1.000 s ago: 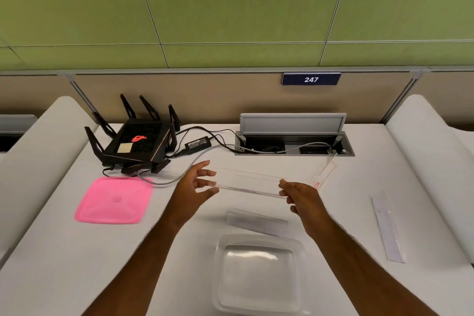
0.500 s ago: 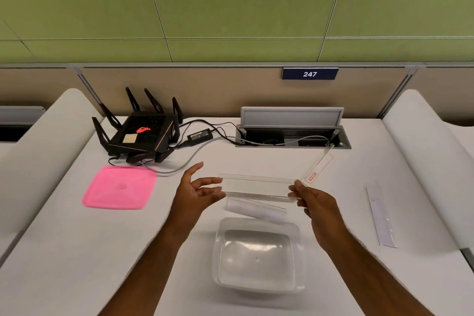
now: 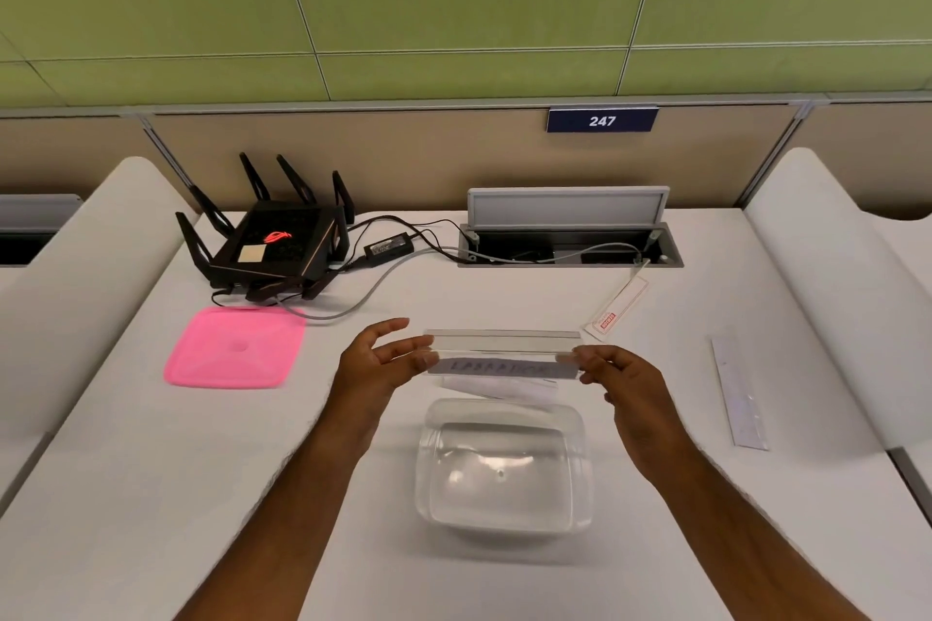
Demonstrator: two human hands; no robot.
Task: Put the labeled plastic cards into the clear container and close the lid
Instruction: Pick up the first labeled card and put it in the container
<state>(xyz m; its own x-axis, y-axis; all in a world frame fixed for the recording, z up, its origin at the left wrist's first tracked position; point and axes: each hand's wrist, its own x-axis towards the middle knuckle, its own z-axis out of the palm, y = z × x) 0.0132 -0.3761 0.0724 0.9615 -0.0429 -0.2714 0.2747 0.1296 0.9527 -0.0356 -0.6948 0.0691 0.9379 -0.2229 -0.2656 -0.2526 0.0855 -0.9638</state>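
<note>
The long clear card [image 3: 502,354] hangs mid-frame just above the container [image 3: 504,469], left hand [image 3: 375,368] and right hand [image 3: 623,381] each pinching an end. It looks about as wide as the tub, so I'd tilt it in. Another card [image 3: 499,387] lies behind the rim; the pink lid [image 3: 234,348] waits left.

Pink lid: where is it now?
Head view: the pink lid lies flat on the table's left side, before the black router, left of the left hand.

Black router [image 3: 272,245], power adapter [image 3: 389,247], open cable hatch [image 3: 567,229], sign "247" [image 3: 601,120].
</note>
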